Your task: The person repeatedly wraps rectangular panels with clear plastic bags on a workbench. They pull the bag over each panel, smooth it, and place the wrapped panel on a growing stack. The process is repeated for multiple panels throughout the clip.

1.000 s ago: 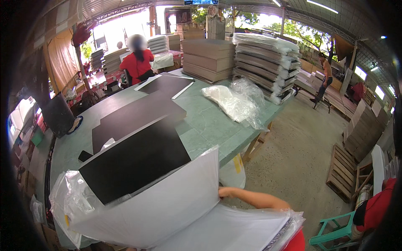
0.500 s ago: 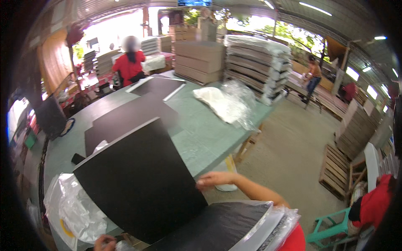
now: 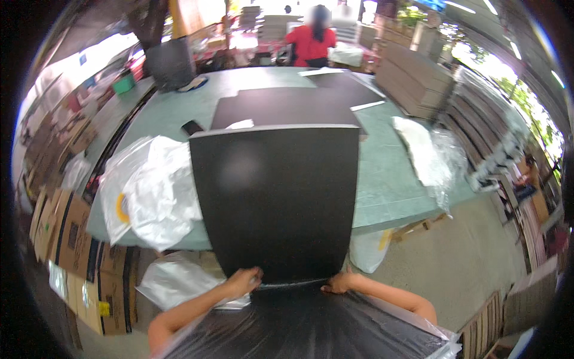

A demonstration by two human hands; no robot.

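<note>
A large black panel [image 3: 278,197] with a pale far edge lies over the near edge of the green-topped table [image 3: 394,197]. Below it, clear plastic film [image 3: 305,329] stretches over a black surface close to my body. I cannot tell whether both black parts are one panel. My left hand [image 3: 242,281] is closed, fingers curled at the left end of the film's edge. At the right end of that edge, my right hand [image 3: 339,281] is closed too, its fingertips pinching down against the film.
Crumpled clear plastic bags [image 3: 158,191] lie left of the panel, near a small black object [image 3: 192,127]. More dark panels [image 3: 284,107] rest farther back. White wrapping [image 3: 418,149] sits at the right. Cardboard boxes [image 3: 89,257] stand low left. A person in red [image 3: 312,45] is beyond the table.
My view has swung left, so the panel now stands straight ahead. My right hand has come from the panel's right side to the film's edge; my left hand is now there too.
</note>
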